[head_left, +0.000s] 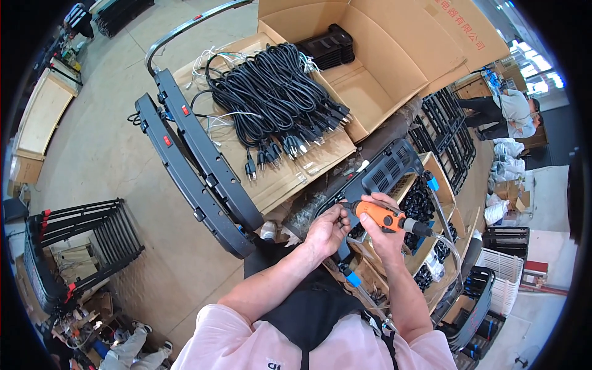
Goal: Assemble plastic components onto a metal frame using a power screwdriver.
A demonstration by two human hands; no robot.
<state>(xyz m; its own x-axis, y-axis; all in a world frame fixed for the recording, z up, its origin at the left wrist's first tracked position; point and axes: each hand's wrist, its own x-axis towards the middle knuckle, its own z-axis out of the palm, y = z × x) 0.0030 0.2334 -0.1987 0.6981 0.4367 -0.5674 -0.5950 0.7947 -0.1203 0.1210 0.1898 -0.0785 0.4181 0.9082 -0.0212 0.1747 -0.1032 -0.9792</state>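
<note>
My right hand (383, 242) is wrapped round an orange power screwdriver (372, 216), whose clear hose (452, 246) trails off to the right. The tool points left, its dark tip close to the fingers of my left hand (328, 232). That left hand is closed in a pinch; whatever lies between its fingertips is too small to tell. Just beyond both hands lies a long black plastic housing (391, 169) with vent slots, partly covered by my fingers and the tool.
Bundled black power cords (271, 92) lie on flattened cardboard (277, 185) ahead. An open carton (394, 74) holds black parts. Two curved black housings with red switches (206, 160) lean at the left. Bins of small black parts (417, 206) stand right. A person (515, 114) is farther off.
</note>
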